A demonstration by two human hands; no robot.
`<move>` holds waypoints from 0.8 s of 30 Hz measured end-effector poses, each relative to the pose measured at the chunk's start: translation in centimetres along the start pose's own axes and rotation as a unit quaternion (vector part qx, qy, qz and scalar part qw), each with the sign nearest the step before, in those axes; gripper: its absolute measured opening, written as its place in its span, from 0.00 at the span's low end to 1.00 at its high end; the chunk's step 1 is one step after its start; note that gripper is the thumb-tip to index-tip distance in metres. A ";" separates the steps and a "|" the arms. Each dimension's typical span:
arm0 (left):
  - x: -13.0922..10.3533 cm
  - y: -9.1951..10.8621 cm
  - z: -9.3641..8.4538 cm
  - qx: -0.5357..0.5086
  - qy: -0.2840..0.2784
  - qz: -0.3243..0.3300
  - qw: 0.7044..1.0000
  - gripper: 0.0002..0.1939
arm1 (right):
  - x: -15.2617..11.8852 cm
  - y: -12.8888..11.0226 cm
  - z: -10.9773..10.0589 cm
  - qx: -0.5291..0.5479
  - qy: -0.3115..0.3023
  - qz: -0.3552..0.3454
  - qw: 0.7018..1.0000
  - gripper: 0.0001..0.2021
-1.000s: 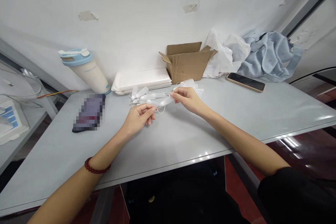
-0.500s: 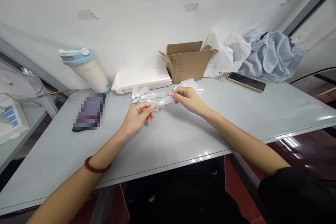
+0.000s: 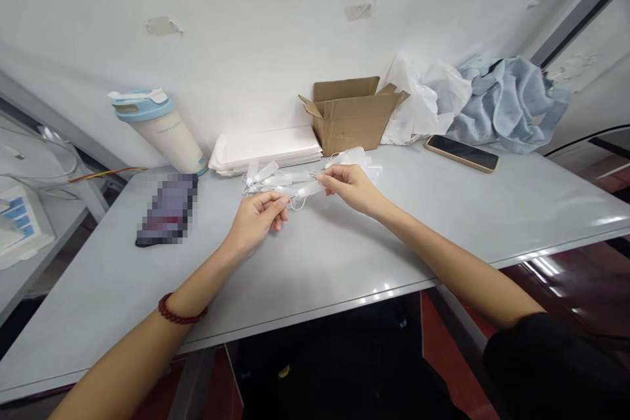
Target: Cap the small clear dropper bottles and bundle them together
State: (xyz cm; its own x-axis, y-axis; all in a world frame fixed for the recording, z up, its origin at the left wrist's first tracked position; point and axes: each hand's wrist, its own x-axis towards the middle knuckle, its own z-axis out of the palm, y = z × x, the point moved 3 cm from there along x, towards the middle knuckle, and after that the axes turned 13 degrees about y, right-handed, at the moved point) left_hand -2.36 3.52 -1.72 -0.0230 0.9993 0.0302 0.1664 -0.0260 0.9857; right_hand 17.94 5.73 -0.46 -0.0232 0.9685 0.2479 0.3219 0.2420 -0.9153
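Over the grey table, my left hand (image 3: 260, 218) pinches one end of a thin white cord (image 3: 298, 205), which bows in a small loop. My right hand (image 3: 350, 188), a short way to the right, has thumb and fingertips pressed together on the cord too. Between the two hands hangs a translucent white tag (image 3: 309, 189). Several more white tags (image 3: 279, 179) with tangled cords lie just behind my hands. Another heap of white tags (image 3: 355, 156) sits behind my right hand, partly hidden by it.
Along the wall stand a cream tumbler (image 3: 172, 138) with a blue lid, a stack of white sheets (image 3: 268, 147), an open cardboard box (image 3: 352, 121), a white plastic bag (image 3: 428, 95) and blue cloth (image 3: 512, 105). A phone (image 3: 462, 153) lies right; a blurred dark item (image 3: 170, 210) lies left.
Both hands hold almost the same pose and place. The tag between them has shifted very slightly to the left.
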 end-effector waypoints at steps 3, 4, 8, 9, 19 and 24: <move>0.0 0.0 -0.1 0.001 0.009 0.002 1.000 0.11 | -0.1 0.1 0.2 -0.002 -0.007 0.005 1.000 0.16; -0.1 0.0 -0.1 0.002 0.010 0.004 1.000 0.11 | -0.2 0.1 0.3 -0.006 -0.011 0.006 1.000 0.16; -0.3 0.0 0.2 0.012 -0.001 0.009 1.000 0.11 | -0.4 -0.2 0.6 -0.024 -0.037 -0.011 0.999 0.18; -0.4 0.0 0.3 0.015 -0.004 0.009 1.000 0.12 | -0.5 -0.2 0.7 -0.029 -0.044 -0.018 0.998 0.18; -0.6 0.0 0.2 0.020 0.001 0.007 1.000 0.11 | -1.1 -0.1 1.6 -0.051 -0.072 -0.029 0.996 0.16; -0.7 0.0 0.3 0.031 -0.004 0.006 0.999 0.11 | -1.2 0.2 1.9 -0.046 -0.075 -0.046 0.995 0.16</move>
State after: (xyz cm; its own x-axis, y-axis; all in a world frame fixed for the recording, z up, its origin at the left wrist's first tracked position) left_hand -2.08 2.79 -1.80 -0.0131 0.9991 0.0407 0.2276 -0.0367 0.9731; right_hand 16.26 4.68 -1.51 -0.1954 0.9423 0.2718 0.3977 0.3295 -0.8563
